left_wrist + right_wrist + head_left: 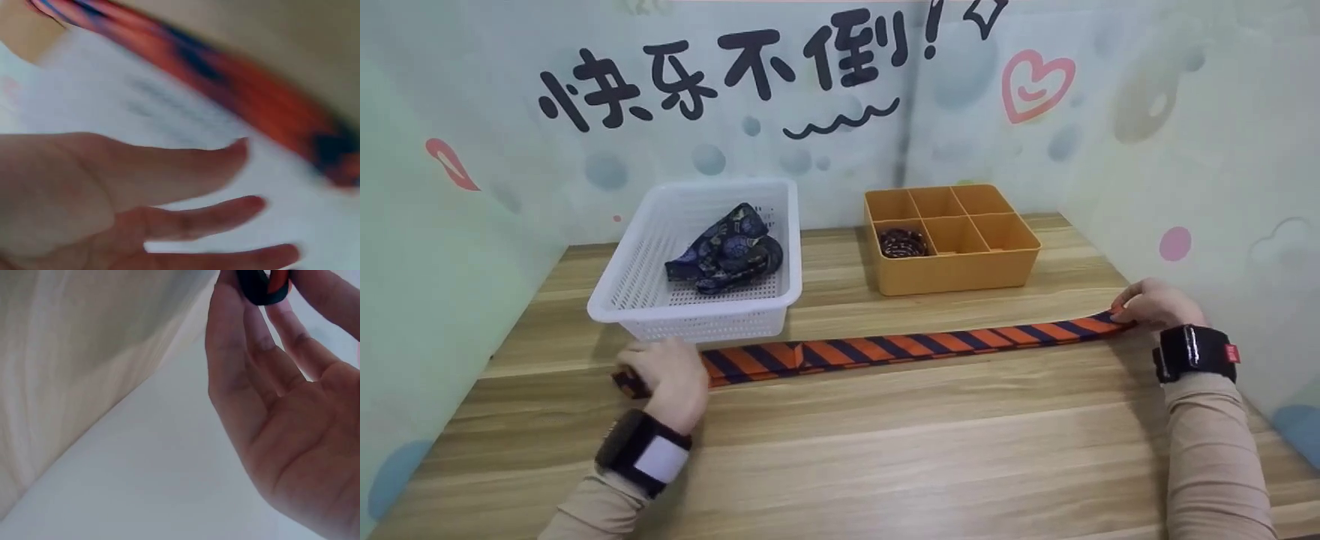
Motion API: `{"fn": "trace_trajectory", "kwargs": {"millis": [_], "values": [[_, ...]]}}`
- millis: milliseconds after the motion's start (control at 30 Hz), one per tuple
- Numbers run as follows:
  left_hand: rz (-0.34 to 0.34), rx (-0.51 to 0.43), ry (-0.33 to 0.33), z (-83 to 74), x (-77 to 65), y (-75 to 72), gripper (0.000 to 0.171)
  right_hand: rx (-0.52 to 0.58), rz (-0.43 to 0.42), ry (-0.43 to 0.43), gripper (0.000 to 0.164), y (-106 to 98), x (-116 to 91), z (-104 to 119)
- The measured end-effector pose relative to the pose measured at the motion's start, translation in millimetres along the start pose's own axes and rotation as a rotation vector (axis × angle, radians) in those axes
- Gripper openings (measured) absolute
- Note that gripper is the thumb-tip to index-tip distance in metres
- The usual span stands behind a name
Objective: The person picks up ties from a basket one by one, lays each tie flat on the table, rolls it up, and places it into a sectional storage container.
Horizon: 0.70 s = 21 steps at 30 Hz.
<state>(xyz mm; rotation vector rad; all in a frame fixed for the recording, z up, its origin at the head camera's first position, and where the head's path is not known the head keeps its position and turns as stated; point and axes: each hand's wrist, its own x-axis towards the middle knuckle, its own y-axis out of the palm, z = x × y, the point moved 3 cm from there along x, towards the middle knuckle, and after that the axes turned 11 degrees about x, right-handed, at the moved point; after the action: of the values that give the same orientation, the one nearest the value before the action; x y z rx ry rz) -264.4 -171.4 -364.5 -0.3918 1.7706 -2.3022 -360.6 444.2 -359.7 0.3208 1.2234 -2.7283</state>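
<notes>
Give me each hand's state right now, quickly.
Left hand: open, gripping nothing, at the striped tie.
Right hand: closed, pinching the striped tie's end.

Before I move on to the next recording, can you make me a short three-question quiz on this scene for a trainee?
1. True or false: the right hand holds the striped cloth strip in its fingers.
2. Which compartment of the orange organizer, seen from the head camera, contains the dark coiled item?
A) back right
B) front left
C) front right
3. Fill in the blank: the dark patterned cloth lies bunched in the white ____.

Key: 1. True. 2. B. 3. Basket.
</notes>
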Motion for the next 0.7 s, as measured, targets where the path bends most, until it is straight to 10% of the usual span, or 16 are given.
{"fn": "trace_trajectory", "kwargs": {"millis": [200, 400, 567, 700], "values": [[-0.260, 0.076, 0.584, -111.7, -57.5, -45.7, 0.008, -0.019, -0.030, -0.036, 0.035, 1.3, 0.8, 2.9], [-0.478, 0.033, 1.094, -234.0, -60.6, -76.2, 0.033, -0.051, -0.031, -0.040, 0.029, 1.8, 1.1, 0.0], [-0.372, -0.006, 1.227, -326.2, -62.7, -74.4, 0.048, -0.042, -0.031, -0.020, 0.025, 2.3, 0.4, -1.4], [-0.237, 0.007, 1.180, -358.4, -61.5, -63.8, 0.051, -0.043, -0.033, -0.016, 0.027, 1.8, 1.0, -1.6]]}}
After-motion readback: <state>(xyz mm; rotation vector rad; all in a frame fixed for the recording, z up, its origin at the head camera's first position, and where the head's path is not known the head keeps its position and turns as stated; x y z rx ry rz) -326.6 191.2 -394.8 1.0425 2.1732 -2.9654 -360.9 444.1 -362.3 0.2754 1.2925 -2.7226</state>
